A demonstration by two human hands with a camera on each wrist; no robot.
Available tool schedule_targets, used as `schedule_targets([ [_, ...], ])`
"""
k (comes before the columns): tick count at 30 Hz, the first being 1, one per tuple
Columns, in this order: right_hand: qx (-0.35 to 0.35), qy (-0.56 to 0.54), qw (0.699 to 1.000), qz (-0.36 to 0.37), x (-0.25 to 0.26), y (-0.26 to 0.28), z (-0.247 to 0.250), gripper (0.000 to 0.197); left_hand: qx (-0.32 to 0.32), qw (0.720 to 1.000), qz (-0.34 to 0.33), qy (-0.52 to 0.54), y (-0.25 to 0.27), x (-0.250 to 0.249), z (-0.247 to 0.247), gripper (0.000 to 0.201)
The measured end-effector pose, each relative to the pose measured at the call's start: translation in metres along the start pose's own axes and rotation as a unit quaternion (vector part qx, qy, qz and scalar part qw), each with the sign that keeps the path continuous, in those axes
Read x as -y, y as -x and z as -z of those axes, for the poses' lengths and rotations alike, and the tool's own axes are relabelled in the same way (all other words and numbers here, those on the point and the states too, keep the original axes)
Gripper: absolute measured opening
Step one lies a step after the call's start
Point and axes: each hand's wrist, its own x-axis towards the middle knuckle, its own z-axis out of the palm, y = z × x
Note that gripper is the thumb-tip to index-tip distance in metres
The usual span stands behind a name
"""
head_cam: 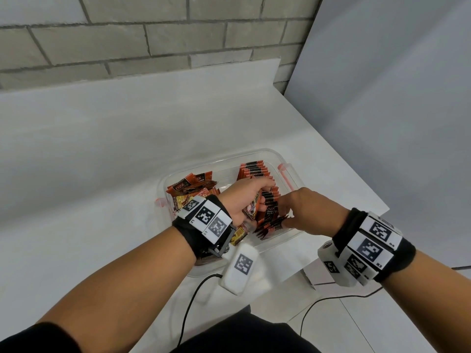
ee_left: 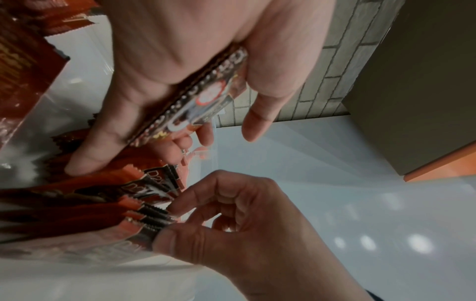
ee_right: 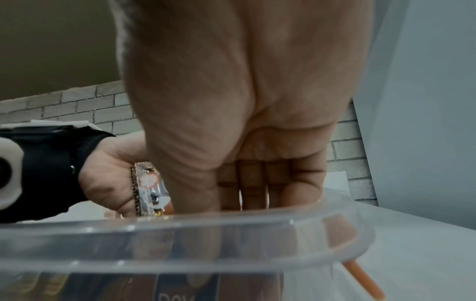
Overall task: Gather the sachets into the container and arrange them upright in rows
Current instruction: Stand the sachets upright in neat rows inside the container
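A clear plastic container (head_cam: pixel 221 156) with orange clips stands on the white table. A row of upright orange-and-black sachets (head_cam: pixel 257 171) fills its right side. Loose sachets (head_cam: pixel 193 189) lie heaped on its left side. My left hand (head_cam: pixel 252 197) is over the middle of the container and grips one sachet (ee_left: pixel 195 97) between thumb and fingers. My right hand (head_cam: pixel 285 220) is at the near end of the row, where thumb and forefinger pinch the tops of the sachets (ee_left: pixel 154 215). In the right wrist view its fingers point down behind the container rim (ee_right: pixel 231 222).
The table's right edge (head_cam: pixel 356 174) runs close beside the container, with a grey panel (head_cam: pixel 382 98) beyond it. A brick wall (head_cam: pixel 153 42) stands behind. Black cables (head_cam: pixel 188 307) trail off the near edge, and a white tagged box (head_cam: pixel 239 266) hangs under my left wrist.
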Motion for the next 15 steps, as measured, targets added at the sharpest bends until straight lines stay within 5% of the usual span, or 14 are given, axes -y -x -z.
schedule_targets([
  [15, -0.004, -0.032, 0.999, -0.011, -0.0033, -0.0002, -0.0024, 0.013, -0.004, 1.000, -0.016, -0.005, 0.0011, 0.0005, 0.0008, 0.018],
])
